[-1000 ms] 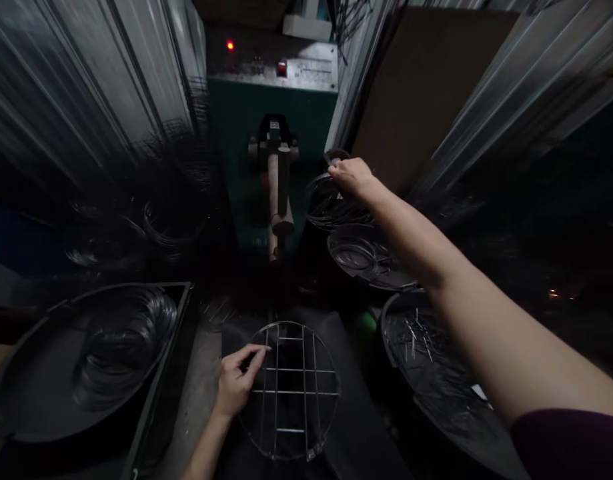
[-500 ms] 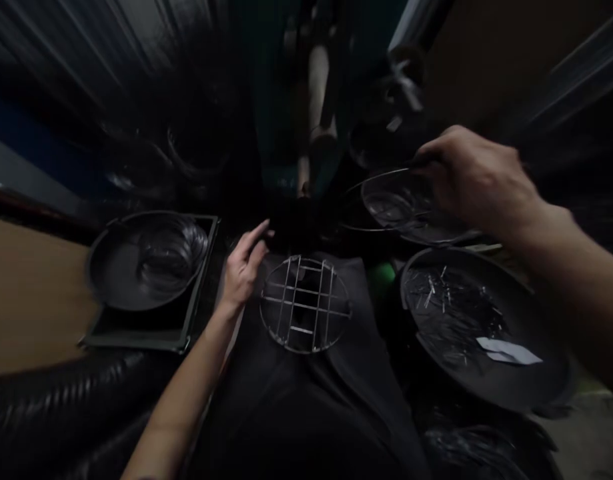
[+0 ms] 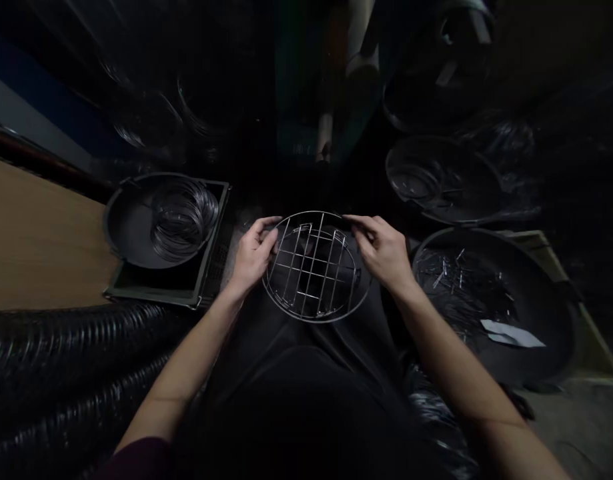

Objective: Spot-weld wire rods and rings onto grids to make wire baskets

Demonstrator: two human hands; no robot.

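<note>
A round wire grid (image 3: 311, 273) of crossed bars lies low in front of me, over the dark cloth on my lap. Around and above it is a larger thin wire ring (image 3: 319, 322), which overlaps the grid's outline. My left hand (image 3: 252, 257) pinches the ring's far left edge between thumb and fingers. On the opposite side, my right hand (image 3: 385, 253) grips the ring's far right edge, fingertips pointing inward. Dim light hides whether ring and grid touch.
At left, a dark pan (image 3: 129, 230) with coiled wire rings (image 3: 181, 220) rests on a green-edged crate (image 3: 201, 270). At right, a large pan (image 3: 541, 293) holds short wire pieces and a white paper (image 3: 512, 333). Another pan (image 3: 473, 183) with rings lies behind. A machine (image 3: 363, 40) stands ahead.
My right hand has brought the wire ring from the upper right down over the grid. My left hand has gone from open beside the grid to holding the ring's left side.
</note>
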